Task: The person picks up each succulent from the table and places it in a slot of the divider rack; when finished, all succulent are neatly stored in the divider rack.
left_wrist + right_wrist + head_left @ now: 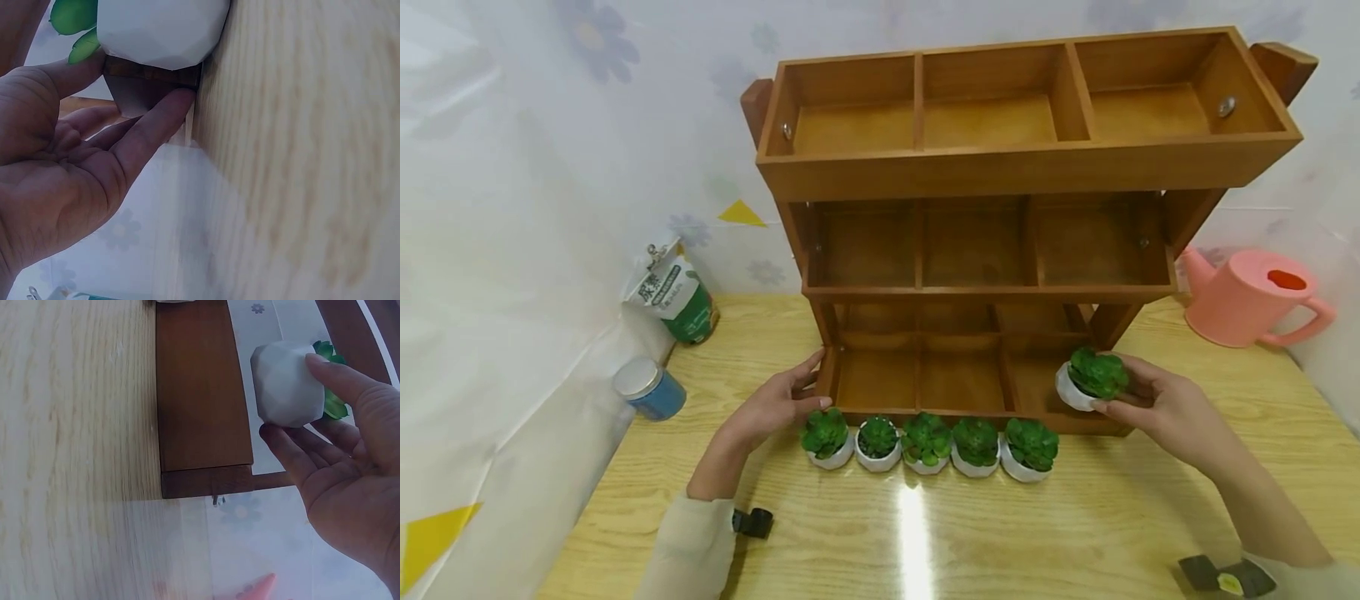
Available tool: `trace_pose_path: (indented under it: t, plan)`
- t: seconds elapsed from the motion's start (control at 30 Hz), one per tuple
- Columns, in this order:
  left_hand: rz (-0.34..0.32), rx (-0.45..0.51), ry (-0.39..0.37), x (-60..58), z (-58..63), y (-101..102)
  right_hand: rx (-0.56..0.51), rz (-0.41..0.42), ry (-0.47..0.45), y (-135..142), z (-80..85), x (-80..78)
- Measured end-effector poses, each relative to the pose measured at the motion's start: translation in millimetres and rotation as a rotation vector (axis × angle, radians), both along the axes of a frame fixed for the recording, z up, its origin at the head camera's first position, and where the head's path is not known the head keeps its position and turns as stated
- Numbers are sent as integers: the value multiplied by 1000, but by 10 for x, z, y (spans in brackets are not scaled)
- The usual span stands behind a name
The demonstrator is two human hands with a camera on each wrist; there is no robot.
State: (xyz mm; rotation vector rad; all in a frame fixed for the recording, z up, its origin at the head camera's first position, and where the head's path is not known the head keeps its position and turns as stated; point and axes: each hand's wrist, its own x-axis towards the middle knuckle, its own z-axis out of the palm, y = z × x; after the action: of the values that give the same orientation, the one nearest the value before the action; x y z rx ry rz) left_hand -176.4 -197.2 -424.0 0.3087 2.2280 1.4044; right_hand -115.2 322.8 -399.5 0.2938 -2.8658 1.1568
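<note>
A three-tier wooden shelf (1030, 171) with divided boxes stands at the back of the table. My right hand (1165, 412) holds a small potted succulent (1097, 373) over the bottom tier's right compartment. In the right wrist view, thumb and fingers pinch its white faceted pot (287, 387), above the bottom box's front board (200, 387). With thumb at the front and fingers along the side, my left hand (775, 408) grips the bottom box's left end (134, 90). Several more potted succulents (927, 439) stand in a row before the shelf; the leftmost pot (162, 31) is close to my left thumb.
A pink watering can (1243, 300) stands right of the shelf. To the left are a clipped green-and-white bag (681, 300) and a blue jar with a silver lid (651, 390). Behind is a floral-patterned wall covering (700, 125).
</note>
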Motion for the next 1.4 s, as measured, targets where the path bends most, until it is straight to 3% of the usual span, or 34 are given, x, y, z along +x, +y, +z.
trace_pose_path:
  t: [0.27,0.73,1.07,1.4]
  plan:
    - [-9,16,-7,-2,-28,6,17,22,-23,-76,-51,-109]
    - [-3,23,-23,14,-48,-9,222,10,0,-228,-122,-245]
    - [1,23,-20,11,-43,-23,257,39,7,-318,-150,-307]
    - [7,32,-28,-8,-35,-9,272,46,-65,-374,-127,-324]
